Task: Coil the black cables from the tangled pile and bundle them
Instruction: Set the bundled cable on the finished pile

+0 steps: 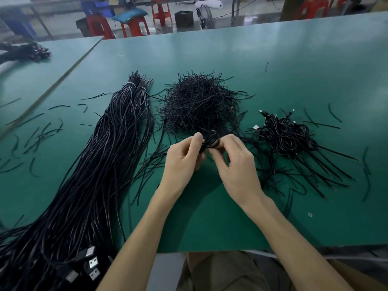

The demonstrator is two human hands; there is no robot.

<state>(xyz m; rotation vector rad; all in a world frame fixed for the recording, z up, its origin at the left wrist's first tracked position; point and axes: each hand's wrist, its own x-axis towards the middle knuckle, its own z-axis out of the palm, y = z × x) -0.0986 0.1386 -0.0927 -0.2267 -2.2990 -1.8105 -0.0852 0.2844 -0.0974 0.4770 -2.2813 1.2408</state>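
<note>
Gripping a small black cable coil (211, 140) just above the table (210, 217), the left hand (184, 156) and right hand (237, 164) both had fingers curled round it | light, limp, springy: judged best pinched across its loops | tie pile (199, 106) lay just behind.

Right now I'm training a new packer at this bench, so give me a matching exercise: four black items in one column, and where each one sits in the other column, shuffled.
Items:
1. long straight cables
2. heap of short strands
3. pile of coiled cables
4. small coil

Places:
A. pinched between the left hand and the right hand
B. to the right of the hands
C. to the left of the hands
D. in the middle, just beyond the hands

Pairs: 1-C; 2-D; 3-B; 4-A
</note>
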